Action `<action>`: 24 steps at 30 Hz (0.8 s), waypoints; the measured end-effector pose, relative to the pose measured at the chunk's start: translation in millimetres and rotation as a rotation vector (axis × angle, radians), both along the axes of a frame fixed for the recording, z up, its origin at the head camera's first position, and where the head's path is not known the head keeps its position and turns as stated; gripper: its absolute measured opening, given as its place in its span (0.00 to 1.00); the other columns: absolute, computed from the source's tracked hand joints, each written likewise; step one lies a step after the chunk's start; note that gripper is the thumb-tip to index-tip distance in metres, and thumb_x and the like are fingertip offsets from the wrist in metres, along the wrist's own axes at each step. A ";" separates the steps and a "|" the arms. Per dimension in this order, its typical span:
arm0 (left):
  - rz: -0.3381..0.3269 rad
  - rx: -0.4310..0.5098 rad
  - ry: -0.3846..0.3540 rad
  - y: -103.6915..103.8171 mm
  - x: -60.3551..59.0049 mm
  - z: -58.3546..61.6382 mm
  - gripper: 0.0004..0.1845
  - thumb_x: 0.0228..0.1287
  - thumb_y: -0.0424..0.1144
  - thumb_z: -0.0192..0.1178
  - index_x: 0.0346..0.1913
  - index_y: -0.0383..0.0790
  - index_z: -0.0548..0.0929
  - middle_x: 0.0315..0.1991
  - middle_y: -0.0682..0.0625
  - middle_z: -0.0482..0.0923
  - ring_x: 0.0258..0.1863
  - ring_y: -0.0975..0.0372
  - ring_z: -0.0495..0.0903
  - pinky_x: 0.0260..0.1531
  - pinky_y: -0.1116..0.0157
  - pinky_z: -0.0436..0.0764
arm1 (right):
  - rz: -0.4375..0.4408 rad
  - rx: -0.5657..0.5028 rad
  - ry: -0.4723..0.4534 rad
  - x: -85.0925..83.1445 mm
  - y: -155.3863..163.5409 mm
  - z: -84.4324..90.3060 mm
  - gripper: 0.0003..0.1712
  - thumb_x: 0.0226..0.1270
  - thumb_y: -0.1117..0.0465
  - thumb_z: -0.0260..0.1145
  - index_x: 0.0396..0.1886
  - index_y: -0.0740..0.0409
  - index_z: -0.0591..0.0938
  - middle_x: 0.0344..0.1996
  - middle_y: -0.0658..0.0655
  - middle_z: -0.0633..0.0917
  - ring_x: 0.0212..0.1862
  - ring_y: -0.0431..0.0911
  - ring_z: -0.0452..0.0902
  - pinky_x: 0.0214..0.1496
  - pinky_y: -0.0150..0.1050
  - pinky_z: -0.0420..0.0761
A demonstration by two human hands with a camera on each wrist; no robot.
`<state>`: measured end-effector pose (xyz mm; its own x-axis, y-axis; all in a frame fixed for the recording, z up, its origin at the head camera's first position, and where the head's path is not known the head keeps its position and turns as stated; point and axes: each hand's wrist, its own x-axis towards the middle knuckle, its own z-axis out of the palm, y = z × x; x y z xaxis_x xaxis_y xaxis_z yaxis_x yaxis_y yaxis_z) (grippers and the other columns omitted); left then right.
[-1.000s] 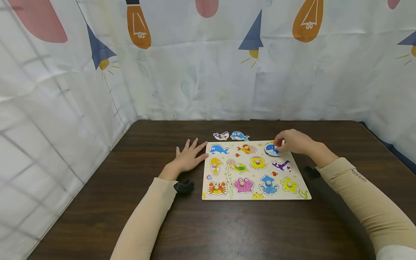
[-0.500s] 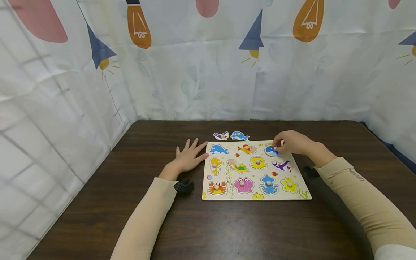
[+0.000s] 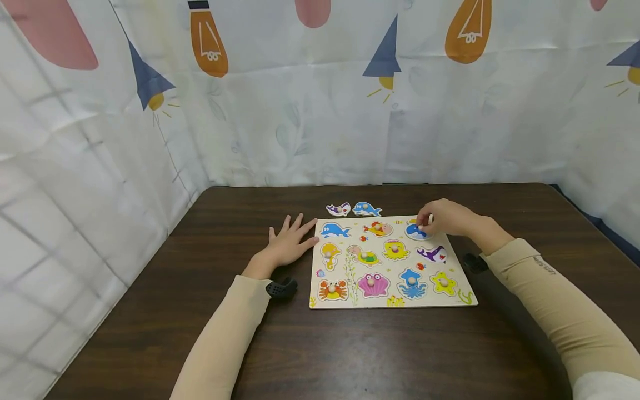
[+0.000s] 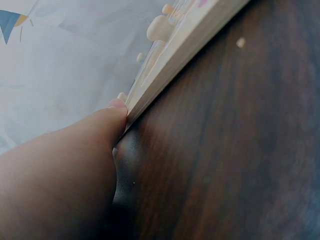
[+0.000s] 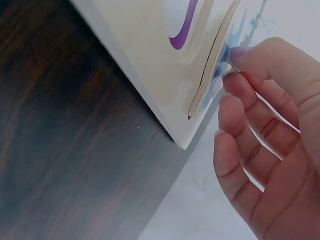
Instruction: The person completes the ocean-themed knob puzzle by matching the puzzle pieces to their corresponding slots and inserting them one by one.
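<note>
A wooden peg puzzle board (image 3: 385, 303) with sea animal pictures lies on the table. At its far right corner my right hand (image 3: 448, 216) pinches the knob of a blue whale puzzle piece (image 3: 414, 231) between thumb and fingertips. In the right wrist view, this piece's edge (image 5: 207, 75) stands slightly proud of the board. My left hand (image 3: 285, 244) lies with fingers spread, its thumb and a fingertip at the board's left edge. Behind the board lie two loose knobbed pieces, a purple whale (image 3: 339, 209) and a blue dolphin (image 3: 367, 209).
Knobbed pieces such as the crab (image 3: 333, 289), pink shell (image 3: 374, 285) and yellow starfish (image 3: 443, 283) sit in the board. The dolphin picture (image 3: 335, 230) and purple whale picture (image 3: 432, 254) on it carry no knob. A patterned curtain (image 3: 320, 128) hangs behind the dark wooden table (image 3: 350, 355).
The blue whale piece, earlier raised a little at the corner slot, now sits lower there, my right hand still on its knob. The left hand keeps its place; the head view shifts slightly.
</note>
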<state>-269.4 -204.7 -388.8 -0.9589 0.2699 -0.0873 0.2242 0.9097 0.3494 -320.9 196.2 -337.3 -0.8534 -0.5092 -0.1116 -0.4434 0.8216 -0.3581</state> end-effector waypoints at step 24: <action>-0.002 0.002 0.003 -0.5 0.2 0.0 0.36 0.80 0.61 0.46 0.84 0.55 0.53 0.83 0.41 0.39 0.80 0.40 0.33 0.67 0.27 0.32 | 0.005 -0.013 -0.024 -1.7 0.7 -1.2 0.08 0.69 0.63 0.71 0.45 0.61 0.88 0.36 0.54 0.83 0.41 0.50 0.75 0.42 0.44 0.79</action>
<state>-269.2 -205.1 -388.8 -0.9587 0.2720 -0.0836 0.2272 0.9085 0.3507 -322.7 196.9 -338.5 -0.8478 -0.5153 -0.1250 -0.4390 0.8143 -0.3796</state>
